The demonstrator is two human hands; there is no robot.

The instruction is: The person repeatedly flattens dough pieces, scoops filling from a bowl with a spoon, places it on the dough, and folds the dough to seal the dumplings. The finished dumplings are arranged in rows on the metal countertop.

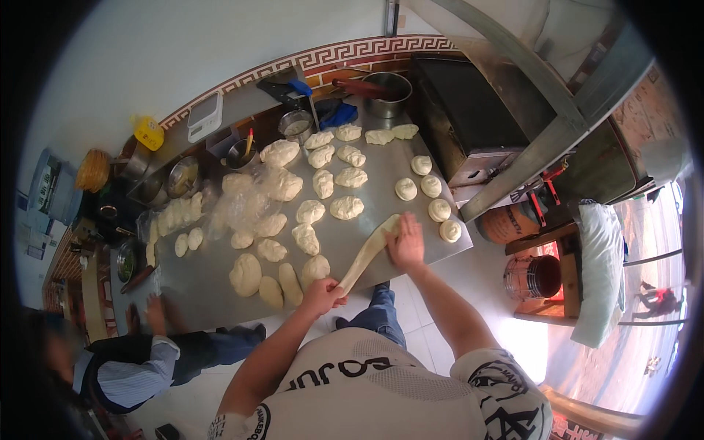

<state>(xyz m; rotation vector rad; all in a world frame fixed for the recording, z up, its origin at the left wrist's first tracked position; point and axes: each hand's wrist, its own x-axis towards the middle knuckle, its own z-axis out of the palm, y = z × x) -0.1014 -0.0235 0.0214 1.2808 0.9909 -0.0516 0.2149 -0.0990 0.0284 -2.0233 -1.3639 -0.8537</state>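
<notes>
A long strip of dough (367, 248) stretches slantwise between my two hands near the front edge of the steel table (379, 181). My left hand (323, 296) pinches its lower end at the table's edge. Flat over the far end lies my right hand (406, 242), its fingers pressing the strip to the steel. Beyond my right hand sit several coiled dough rounds (432, 186). To the left of the strip a dough lump (315, 268) rests close to my left hand, beside two smooth oblong pieces (290, 283). Rows of rough dough lumps (346, 208) lie farther back.
Plastic film (242, 201) covers part of the dough. A person (137, 363) stands at the table's left end, hands on it. Along the back are a steel pot (388, 93), a kitchen scale (205, 117) and several bowls. A black-topped appliance (467, 104) and metal post (522, 165) border the right.
</notes>
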